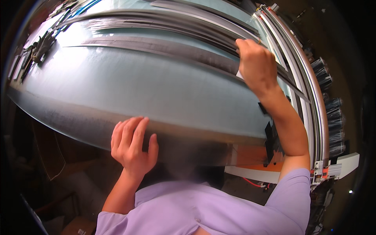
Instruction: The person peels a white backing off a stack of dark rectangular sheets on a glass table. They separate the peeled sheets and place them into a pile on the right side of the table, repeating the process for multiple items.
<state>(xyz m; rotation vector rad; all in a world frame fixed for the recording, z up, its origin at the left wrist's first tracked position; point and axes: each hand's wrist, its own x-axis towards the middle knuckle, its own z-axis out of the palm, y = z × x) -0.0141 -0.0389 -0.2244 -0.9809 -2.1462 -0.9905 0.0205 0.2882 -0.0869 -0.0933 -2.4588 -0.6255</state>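
My left hand (131, 143) is at the near edge of a wide pale table (156, 86), over a dark band (90, 117) along that edge. Its fingers are slightly bent, the thumb stands apart, and nothing is in it. Farther off, my right hand (258, 66) is closed, its fingers curled at the right part of several long dark strips (156, 25). Whatever its fingertips grip is hidden. A small white piece shows just under this hand. Nearer than the bundle lies a broader grey-brown strip (176, 51), its right end reaching the right hand.
A long metal rail (309, 78) runs down the table's right side, with plastic-wrapped rolls (333, 113) beyond it. Tools and dark cords (39, 51) lie at the far left. An orange panel (254, 154) and small black plates (269, 141) are near my right arm.
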